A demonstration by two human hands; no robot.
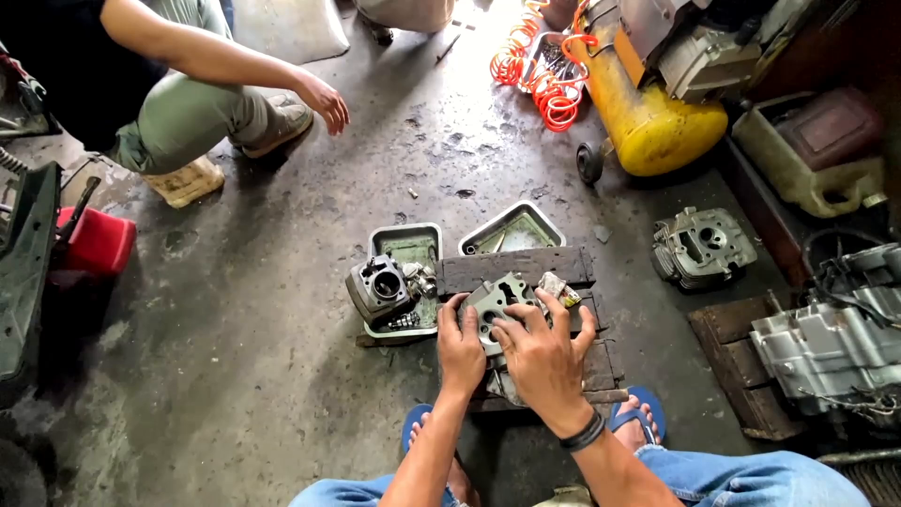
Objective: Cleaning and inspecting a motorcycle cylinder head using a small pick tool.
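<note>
Two hands: both rest on one grey metal casting atop a wooden block, the landmark for every place below.
Floor [282, 376]: stained concrete under the block and all else.
Compressor [648, 122]: yellow tank, far beyond the block and to its right, with an orange coiled hose [544, 75] beside it.
Co-worker: another person crouches far beyond the block to its left, one hand [324, 99] hanging loose over the floor.
Engine case [826, 347]: grey, well right of the block.
Block [514, 268]: dark slatted wood, straight ahead of the person's feet in blue sandals.
Trays: two shallow metal trays, one [405, 246] touching the block's left edge, one [511, 230] just beyond its far edge.
Cylinder [380, 289]: finned grey part with a round bore, on the left tray.
Spare head [704, 246]: similar casting on the floor, right of the block.
Casting [496, 300]: on the block's middle; a judgement: heavy for its size, rigid, likely oily, with sharp edges and ports; best gripped by its outer sides with both hands, fingers kept out of the holes.
Left hand [462, 349]: curled loosely round the casting's left edge, thumb on top.
Right hand [542, 352]: fingers spread, pressing down over the casting's right half; wristband on the wrist.
</note>
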